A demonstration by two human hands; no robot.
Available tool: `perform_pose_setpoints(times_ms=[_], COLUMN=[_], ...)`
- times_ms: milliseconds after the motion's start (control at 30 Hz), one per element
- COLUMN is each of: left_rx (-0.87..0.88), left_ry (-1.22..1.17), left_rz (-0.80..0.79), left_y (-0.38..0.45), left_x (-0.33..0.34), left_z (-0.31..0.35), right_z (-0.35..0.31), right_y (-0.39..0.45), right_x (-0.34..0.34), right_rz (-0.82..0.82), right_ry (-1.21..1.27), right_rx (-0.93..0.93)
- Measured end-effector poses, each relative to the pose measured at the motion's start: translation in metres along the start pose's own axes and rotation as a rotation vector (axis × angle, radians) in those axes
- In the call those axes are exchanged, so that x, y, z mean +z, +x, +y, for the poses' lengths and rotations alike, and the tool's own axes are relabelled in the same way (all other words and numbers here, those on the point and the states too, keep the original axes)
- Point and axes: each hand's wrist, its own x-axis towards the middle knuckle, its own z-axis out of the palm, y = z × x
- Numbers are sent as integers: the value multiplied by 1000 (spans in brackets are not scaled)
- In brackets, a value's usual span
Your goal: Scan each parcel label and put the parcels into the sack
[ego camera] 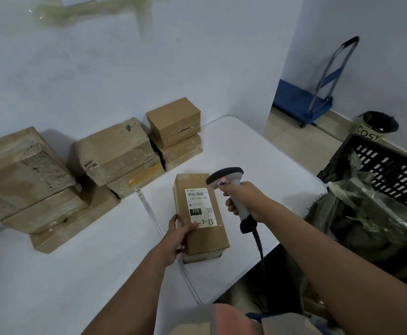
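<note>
Parcel in hand: long brown carton (201, 216) lying flat on the white table (258, 165), near its right end, label up.
Label: white sheet (199, 207) on top face; barcode, "220-220-C40", a black "220" block, handwriting at the near edge.
Left hand: left hand (179, 234) grips the carton's near-left edge, thumb over the label's near corner.
Right hand: right hand (242, 200) clenched round the scanner (231, 189) handle; grey head tilted over the carton's far end, coiled cable hanging off the table's near edge.
Sack: dark green sack (366, 218), right of the table, mouth slack, beside a black slotted crate (390, 172).
Waiting parcels: taped cartons (115, 151) stacked along the far-left wall.
Background: blue hand trolley (313, 97) far right.
</note>
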Motion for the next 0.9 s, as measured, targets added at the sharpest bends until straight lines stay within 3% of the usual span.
perform_pose_setpoints(times_ms=[900], left_rx=[26], left_ry=[3], left_rz=[-23], left_y=[0], left_x=[1], left_z=[2], right_z=[-9], right_y=[-9], right_x=[7], right_rz=[5], right_ry=[32], right_rx=[23])
